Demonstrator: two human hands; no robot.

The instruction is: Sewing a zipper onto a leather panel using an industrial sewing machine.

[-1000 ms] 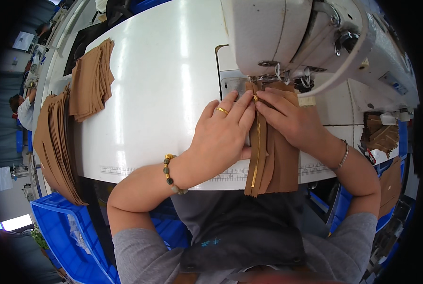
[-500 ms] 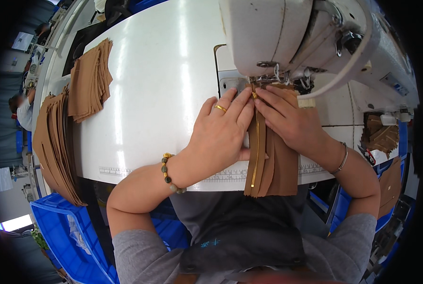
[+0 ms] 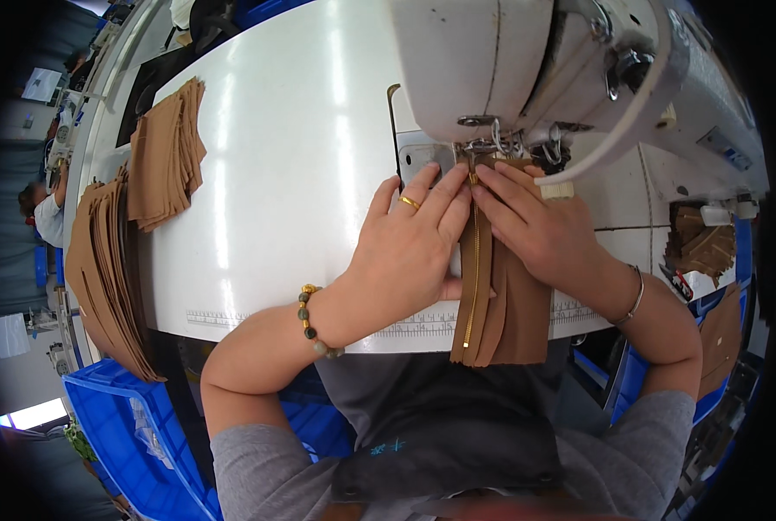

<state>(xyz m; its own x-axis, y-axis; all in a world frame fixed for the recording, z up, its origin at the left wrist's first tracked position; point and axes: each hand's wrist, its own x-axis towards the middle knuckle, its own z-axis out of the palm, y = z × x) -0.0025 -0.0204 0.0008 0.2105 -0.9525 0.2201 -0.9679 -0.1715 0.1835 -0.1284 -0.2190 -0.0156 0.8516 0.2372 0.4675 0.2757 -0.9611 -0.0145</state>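
A brass-toothed zipper [image 3: 475,269] on brown tape lies lengthwise over brown fabric pieces [image 3: 524,317], its far end close to the presser foot [image 3: 472,149] of a white sewing machine [image 3: 475,69]. My left hand [image 3: 414,230], with a gold ring, lies with fingers stretched along the zipper's left edge. Its thumb passes beneath the zipper tape, the tip showing on the far side. Flat on the fabric at the zipper's right is my right hand [image 3: 548,230], fingers extended; its thumb is hidden. Both hands' fingertips nearly meet just before the foot.
Stacks of brown cut fabric [image 3: 166,156] and longer brown pieces [image 3: 105,269] lie at the table's left. Beneath them stands a blue crate [image 3: 136,434]. A ruler strip [image 3: 405,327] runs along the front edge. Brown scraps [image 3: 702,247] sit at the right.
The whole view has shifted slightly. Both hands keep nearly the same pose on the zipper and fabric, with little visible movement.
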